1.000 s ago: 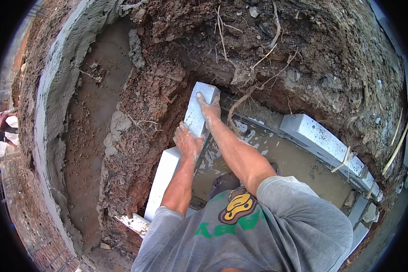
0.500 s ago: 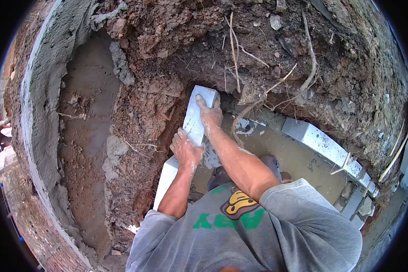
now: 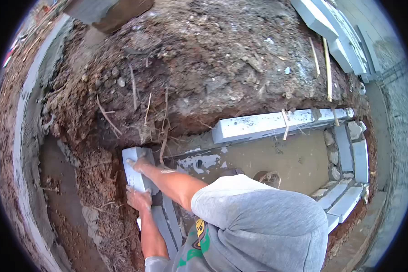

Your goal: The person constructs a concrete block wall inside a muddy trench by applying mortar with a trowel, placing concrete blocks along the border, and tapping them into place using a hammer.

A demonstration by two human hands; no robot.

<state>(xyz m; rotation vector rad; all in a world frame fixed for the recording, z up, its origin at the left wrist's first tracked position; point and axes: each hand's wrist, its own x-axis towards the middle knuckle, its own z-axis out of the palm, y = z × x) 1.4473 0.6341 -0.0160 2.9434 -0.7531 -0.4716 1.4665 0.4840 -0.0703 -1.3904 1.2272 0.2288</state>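
Note:
A pale concrete block [image 3: 135,176] sits at the earth corner of the flooded trench, at centre-left. My right hand [image 3: 141,164] grips its far end, thumb on top and fingers over the right side. Around its near end, my left hand [image 3: 138,199] is closed from the left side. Whether the block's underside touches a bed of mortar or another block cannot be seen. Just nearer to me, more grey blocks [image 3: 161,226] run down beside my left forearm. Both hands are smeared with grey mortar.
Muddy water [image 3: 285,158] covers the trench floor. A row of white blocks [image 3: 267,124] lines the far side, and more blocks [image 3: 344,201] edge the right. Roots [image 3: 165,131] stick out of the soil bank. Stacked blocks [image 3: 335,27] lie at upper right; a concrete-rimmed muddy channel [image 3: 54,199] runs left.
The view has swung to the right, bringing the right-hand blocks and stack into sight. Both hands stay on the same block, now further left in view.

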